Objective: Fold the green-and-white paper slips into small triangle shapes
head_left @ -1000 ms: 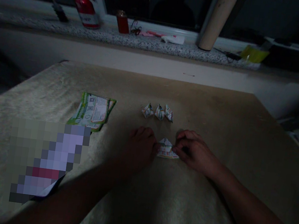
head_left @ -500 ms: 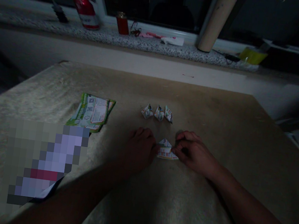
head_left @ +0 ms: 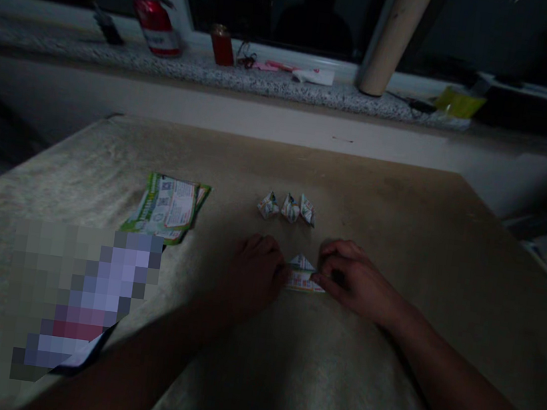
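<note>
A small folded piece of printed paper (head_left: 300, 277), with a triangular peak above a flat band, lies on the table between my hands. My left hand (head_left: 258, 272) is closed at its left edge, the fingertips partly in shadow. At its right edge my right hand (head_left: 352, 274) pinches the paper between thumb and curled fingers. Just beyond them stand three small folded paper shapes in a row: a left one (head_left: 269, 205), a middle one (head_left: 290, 208) and a right one (head_left: 308, 210). They carry similar print.
Green-and-white printed sheets (head_left: 172, 205) lie at the left, with a blurred-out flat object (head_left: 105, 297) nearer me. Behind the cloth-covered table (head_left: 380, 192), the stone sill (head_left: 180, 70) holds a red can (head_left: 156, 27), an orange-red jar (head_left: 222, 45) and a cardboard tube (head_left: 393, 42).
Both hands stay at the two ends of the folded paper, nearly still. My right thumb and fingers have shifted slightly on its edge.
</note>
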`<action>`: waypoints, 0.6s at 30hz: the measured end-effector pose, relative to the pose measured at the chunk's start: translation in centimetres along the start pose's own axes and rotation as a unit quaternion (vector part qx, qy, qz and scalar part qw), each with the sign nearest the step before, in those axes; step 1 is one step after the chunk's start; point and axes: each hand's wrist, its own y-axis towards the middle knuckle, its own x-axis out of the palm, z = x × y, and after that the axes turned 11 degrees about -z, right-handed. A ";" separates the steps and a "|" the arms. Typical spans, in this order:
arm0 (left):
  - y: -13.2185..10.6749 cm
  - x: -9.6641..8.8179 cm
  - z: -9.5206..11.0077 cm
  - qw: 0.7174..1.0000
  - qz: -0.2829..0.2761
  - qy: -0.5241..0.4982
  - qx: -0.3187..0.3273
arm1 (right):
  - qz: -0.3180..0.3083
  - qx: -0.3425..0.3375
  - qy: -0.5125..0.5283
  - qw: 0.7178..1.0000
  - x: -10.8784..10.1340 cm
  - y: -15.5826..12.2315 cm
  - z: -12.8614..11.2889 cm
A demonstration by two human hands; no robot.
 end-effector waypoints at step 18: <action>0.1 0.3 0.0 1.000 0.014 -0.003 0.003 | 0.041 0.013 -0.007 0.999 1.5 0.7 -0.5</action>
